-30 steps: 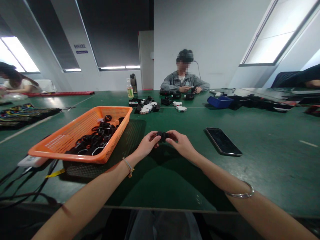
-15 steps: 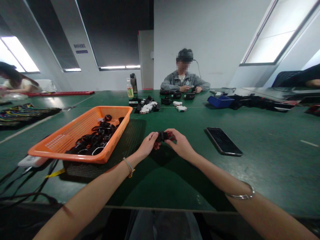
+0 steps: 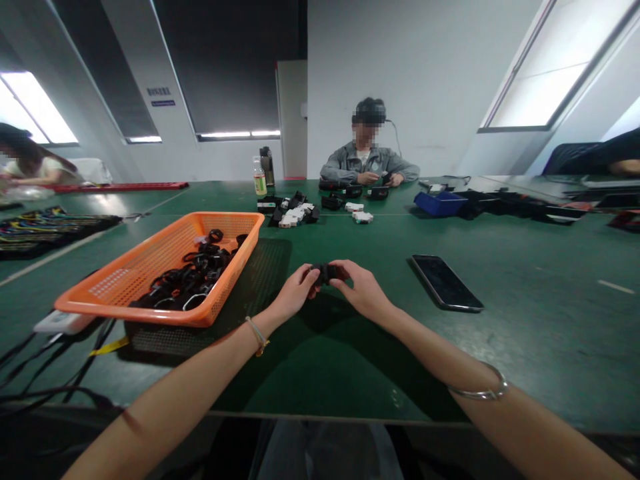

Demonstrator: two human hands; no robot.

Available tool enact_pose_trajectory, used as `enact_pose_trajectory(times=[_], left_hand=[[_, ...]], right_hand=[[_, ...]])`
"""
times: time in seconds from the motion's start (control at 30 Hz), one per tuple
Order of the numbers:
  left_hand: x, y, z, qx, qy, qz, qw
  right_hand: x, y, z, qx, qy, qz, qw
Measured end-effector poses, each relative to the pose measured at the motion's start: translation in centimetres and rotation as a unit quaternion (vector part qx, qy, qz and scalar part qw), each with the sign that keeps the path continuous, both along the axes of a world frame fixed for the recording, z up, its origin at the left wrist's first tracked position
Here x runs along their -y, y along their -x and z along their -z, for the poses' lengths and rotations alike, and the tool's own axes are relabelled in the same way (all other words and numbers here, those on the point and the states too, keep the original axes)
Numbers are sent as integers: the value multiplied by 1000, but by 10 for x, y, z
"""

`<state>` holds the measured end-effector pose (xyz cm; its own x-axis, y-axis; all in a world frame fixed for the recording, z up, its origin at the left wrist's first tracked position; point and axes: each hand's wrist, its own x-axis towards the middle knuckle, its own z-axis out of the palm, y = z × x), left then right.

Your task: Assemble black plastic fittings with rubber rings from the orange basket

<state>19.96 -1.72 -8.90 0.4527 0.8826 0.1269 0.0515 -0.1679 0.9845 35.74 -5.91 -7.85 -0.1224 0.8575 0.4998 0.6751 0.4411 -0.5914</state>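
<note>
Between my hands, just above the green table (image 3: 350, 360), is a small black part (image 3: 326, 273); its exact kind is too small to make out. My left hand (image 3: 295, 291) grips its left side, thumb on top and fingers curled beneath. From the right, my right hand (image 3: 361, 288) pinches the other end between thumb and fingers. To the left stands an orange perforated basket (image 3: 130, 313) with several black ring-like and strap-like pieces (image 3: 190, 273) inside. A dark-screened phone (image 3: 447, 283) lies to the right of my right hand.
Black and white parts (image 3: 295, 212) lie ahead, with a bottle (image 3: 259, 177) behind them. Across the table sits a person (image 3: 367, 160) handling something small. A blue bin (image 3: 440, 203) stands at the right. Black cables (image 3: 65, 363) and a white power strip (image 3: 65, 323) are by the basket.
My hands keep hold of the black part, which has turned slightly. My right fingers have closed in a little around its right end.
</note>
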Motion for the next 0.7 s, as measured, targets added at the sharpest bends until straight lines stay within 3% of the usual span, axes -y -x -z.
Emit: enact_pose_trajectory(times=[0.5,0.6,0.7], left_hand=[[8,4,-7,-56,-109,-21,992],[7,3,-6,-42,-87,-19,995],[4,0,-2,-5,-18,2,1000]], right_hand=[[3,3,-1,-122,92,-18,988],[1,4,0,-120,94,-12,988],[0,4,2,-99,77,-6,992]])
